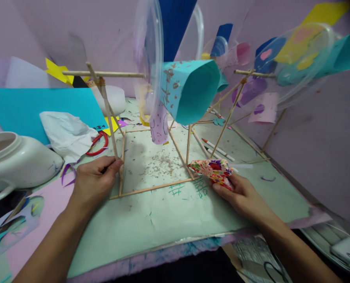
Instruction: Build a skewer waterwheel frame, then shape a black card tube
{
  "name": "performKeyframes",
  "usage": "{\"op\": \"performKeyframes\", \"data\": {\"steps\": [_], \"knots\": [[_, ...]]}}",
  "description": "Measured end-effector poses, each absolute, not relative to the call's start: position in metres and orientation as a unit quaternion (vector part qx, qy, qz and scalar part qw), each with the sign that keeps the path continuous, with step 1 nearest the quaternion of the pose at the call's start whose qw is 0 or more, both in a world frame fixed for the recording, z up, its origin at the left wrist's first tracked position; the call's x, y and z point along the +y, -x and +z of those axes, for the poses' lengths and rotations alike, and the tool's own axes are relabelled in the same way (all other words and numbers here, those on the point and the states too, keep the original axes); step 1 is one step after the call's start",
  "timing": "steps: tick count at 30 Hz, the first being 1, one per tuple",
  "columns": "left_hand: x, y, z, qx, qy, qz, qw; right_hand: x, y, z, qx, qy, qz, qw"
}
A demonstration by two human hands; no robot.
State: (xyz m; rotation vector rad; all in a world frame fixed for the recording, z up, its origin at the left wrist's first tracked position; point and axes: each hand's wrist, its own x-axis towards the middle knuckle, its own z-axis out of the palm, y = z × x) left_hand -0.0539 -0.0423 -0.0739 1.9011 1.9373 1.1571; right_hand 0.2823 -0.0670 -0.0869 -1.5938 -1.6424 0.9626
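- While the left hand point(94, 177) pinches a leaning stick point(111, 129) low down between thumb and bent fingers, a stick frame point(157, 187) sits mid-table point(127, 236)!
- Crowding the air above it: a clear disc point(160, 55) and a turquoise paper tube point(198, 92), hiding part of the far side.
- Busy left flank: white jug point(27, 163), crumpled tissue point(67, 133), red scissor handles point(106, 141), and a turquoise sheet point(21, 106) behind.
- Over to the right, markers point(218, 149) lie beyond the flowery glue gun point(210, 168), and another clear disc point(329, 51) stands farther out.
- Right hand point(239, 192) wrapped about that glue gun, nozzle pointing left, right beside the frame's near right corner; touching or not, can't tell!
- Both forearms stretch forward from the near edge, wide apart, left knuckles up, right thumb toward the camera's side.
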Motion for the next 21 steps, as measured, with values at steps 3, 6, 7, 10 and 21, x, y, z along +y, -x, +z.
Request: {"op": "performKeyframes", "data": {"steps": [3,6,7,10,21], "knots": [[-0.043,0.053,-0.074,0.663,-0.633,0.386,0.102,-0.067,-0.284,-0.090,-0.633,0.622,0.345,0.306],[-0.044,0.052,-0.072,0.673,-0.631,0.371,0.107,-0.068,-0.285,-0.091,-0.642,0.633,0.323,0.289],[-0.044,0.052,-0.071,0.675,-0.632,0.366,0.108,-0.068,-0.285,-0.091,-0.644,0.635,0.317,0.285],[-0.044,0.051,-0.069,0.673,-0.635,0.362,0.110,-0.068,-0.284,-0.091,-0.647,0.640,0.305,0.280],[-0.044,0.053,-0.069,0.663,-0.650,0.351,0.120,-0.070,-0.275,-0.083,-0.669,0.662,0.241,0.238]]}}
